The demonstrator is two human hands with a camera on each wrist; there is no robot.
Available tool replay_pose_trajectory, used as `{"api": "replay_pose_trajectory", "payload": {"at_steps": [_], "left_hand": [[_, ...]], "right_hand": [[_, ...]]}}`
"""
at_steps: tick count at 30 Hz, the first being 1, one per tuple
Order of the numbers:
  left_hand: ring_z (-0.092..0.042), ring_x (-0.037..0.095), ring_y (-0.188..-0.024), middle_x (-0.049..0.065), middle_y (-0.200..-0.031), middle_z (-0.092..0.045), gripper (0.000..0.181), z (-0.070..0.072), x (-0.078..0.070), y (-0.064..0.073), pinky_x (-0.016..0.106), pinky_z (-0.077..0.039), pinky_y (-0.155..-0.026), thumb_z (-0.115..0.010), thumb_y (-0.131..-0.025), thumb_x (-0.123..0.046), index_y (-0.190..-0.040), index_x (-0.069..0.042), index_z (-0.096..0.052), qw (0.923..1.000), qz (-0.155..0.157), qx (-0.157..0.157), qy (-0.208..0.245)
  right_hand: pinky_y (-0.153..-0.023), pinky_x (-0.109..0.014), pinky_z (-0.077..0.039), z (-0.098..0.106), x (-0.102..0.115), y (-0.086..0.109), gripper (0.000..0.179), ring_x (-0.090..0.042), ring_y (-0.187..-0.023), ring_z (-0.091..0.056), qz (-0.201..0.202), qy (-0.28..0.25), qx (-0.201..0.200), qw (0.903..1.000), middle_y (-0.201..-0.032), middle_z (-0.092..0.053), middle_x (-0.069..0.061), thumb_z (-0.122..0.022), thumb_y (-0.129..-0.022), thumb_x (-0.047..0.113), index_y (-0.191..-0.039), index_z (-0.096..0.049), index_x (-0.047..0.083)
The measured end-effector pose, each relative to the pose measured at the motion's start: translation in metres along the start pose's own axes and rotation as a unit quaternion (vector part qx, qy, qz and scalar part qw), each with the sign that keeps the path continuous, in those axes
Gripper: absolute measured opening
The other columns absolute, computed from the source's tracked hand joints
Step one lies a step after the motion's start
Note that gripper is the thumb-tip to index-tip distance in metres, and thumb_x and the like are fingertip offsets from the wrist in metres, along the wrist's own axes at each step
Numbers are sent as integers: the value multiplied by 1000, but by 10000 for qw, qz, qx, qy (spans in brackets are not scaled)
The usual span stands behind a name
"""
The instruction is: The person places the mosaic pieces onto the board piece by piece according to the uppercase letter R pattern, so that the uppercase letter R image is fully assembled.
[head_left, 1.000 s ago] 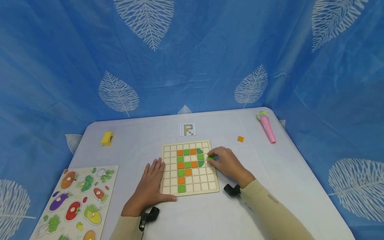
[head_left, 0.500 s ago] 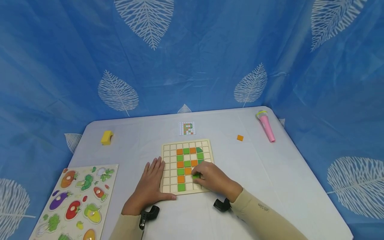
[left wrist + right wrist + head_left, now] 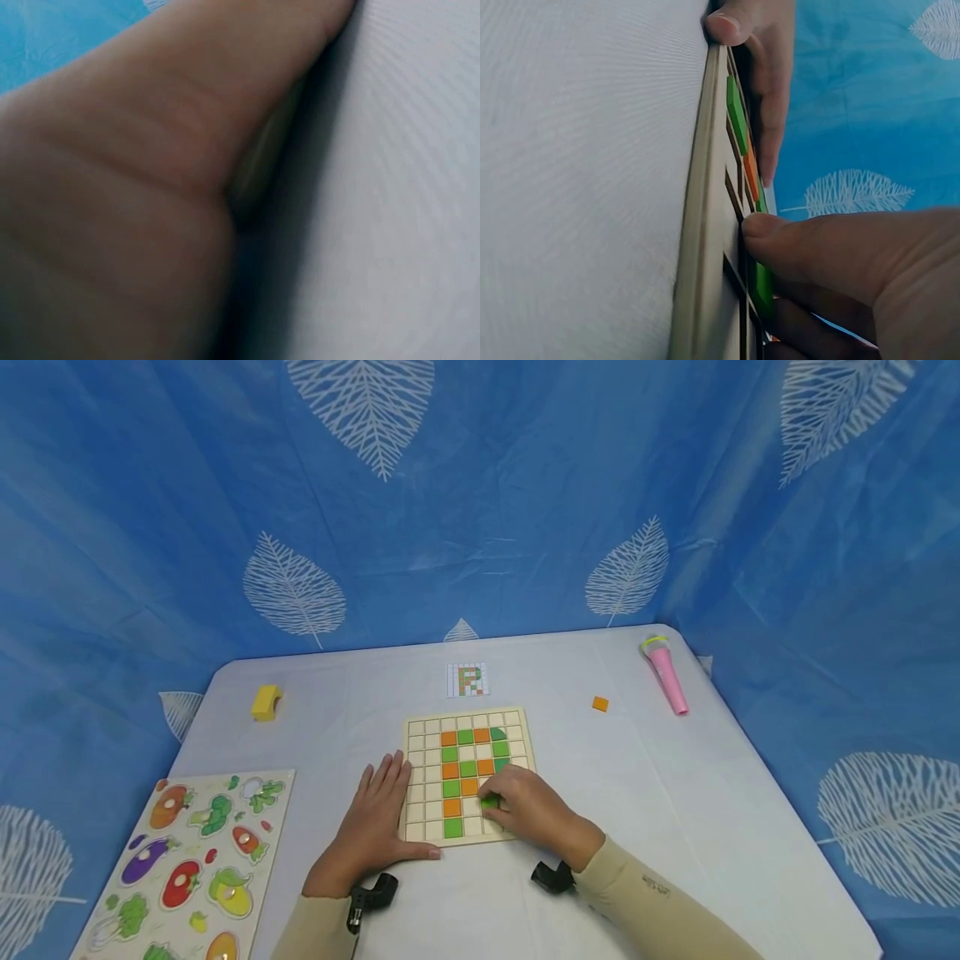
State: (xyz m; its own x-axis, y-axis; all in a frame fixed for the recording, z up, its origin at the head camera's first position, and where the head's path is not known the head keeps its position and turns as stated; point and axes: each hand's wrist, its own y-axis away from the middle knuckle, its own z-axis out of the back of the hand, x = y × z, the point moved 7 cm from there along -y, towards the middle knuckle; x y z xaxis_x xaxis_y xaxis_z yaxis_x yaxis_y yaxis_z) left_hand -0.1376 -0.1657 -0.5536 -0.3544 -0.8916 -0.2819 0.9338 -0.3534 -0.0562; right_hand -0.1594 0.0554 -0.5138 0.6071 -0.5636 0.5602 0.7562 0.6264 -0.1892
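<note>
A pale wooden grid board [image 3: 417, 811] lies on the white table, with orange, green and dark green tiles set in a P-like pattern. My left hand [image 3: 372, 829] lies along its left side, fingers straight and thumb stretched along the near edge. Over the lower right part of the board, my right hand [image 3: 535, 807] pinches a green square tile [image 3: 489, 802] between thumb and fingers. In the right wrist view that green tile [image 3: 762, 291] is at the grid surface; whether it sits fully in a cell cannot be told. The left wrist view holds mostly blurred skin and tablecloth.
Behind the board lies a small pattern card [image 3: 467, 680]. An orange square tile [image 3: 600, 703] and a pink toy microphone [image 3: 666, 677] are at the right. A yellow arched block [image 3: 266, 702] and a vegetable puzzle board [image 3: 253, 810] are at the left.
My right hand has carried the green tile from beside the board's right edge leftward and nearer, onto the lower grid, then almost stopped. My left hand has stayed in place.
</note>
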Motion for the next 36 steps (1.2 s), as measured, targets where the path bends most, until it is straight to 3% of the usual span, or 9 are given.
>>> {"api": "replay_pose_trajectory", "payload": {"at_steps": [10, 21, 32, 36], "left_hand": [[-10, 36, -159, 20, -172, -16, 151, -3, 1, -1, 58, -8, -125, -66, -61, -99, -165, 3, -26, 10000, 20, -50, -20], [-10, 36, -159, 20, -172, -17, 151, -2, 1, -1, 58, -8, -125, -65, -61, -99, -165, 3, -26, 10000, 36, -51, 30], [-11, 36, -159, 19, -172, -17, 151, -2, 1, 0, 58, -8, -125, -66, -60, -99, -165, 2, -27, 9999, 33, -103, 40], [-10, 36, -159, 19, -172, -17, 152, -2, 1, -1, 58, -8, -125, -64, -59, -100, -165, 2, -26, 10000, 49, -68, 27]], "right_hand": [[-88, -32, -56, 3, 2, 6, 17, -10, -99, -64, 137, -17, -24, 9999, -105, -74, 7, -85, -91, 10, -107, -81, 12], [-85, -31, -56, 6, -2, 8, 16, -9, -94, -63, 25, -94, -307, 9995, -98, -73, 6, -87, -88, 8, -102, -81, 13], [-82, -41, -58, 40, -23, 10, 19, -21, -95, -70, 199, -274, -1127, 9931, -101, -75, -5, -88, -89, 10, -104, -79, 4], [-87, -43, -58, 48, -36, 9, 22, -23, -100, -70, 17, -183, -1227, 9923, -106, -76, -6, -86, -90, 12, -108, -78, 2]]}}
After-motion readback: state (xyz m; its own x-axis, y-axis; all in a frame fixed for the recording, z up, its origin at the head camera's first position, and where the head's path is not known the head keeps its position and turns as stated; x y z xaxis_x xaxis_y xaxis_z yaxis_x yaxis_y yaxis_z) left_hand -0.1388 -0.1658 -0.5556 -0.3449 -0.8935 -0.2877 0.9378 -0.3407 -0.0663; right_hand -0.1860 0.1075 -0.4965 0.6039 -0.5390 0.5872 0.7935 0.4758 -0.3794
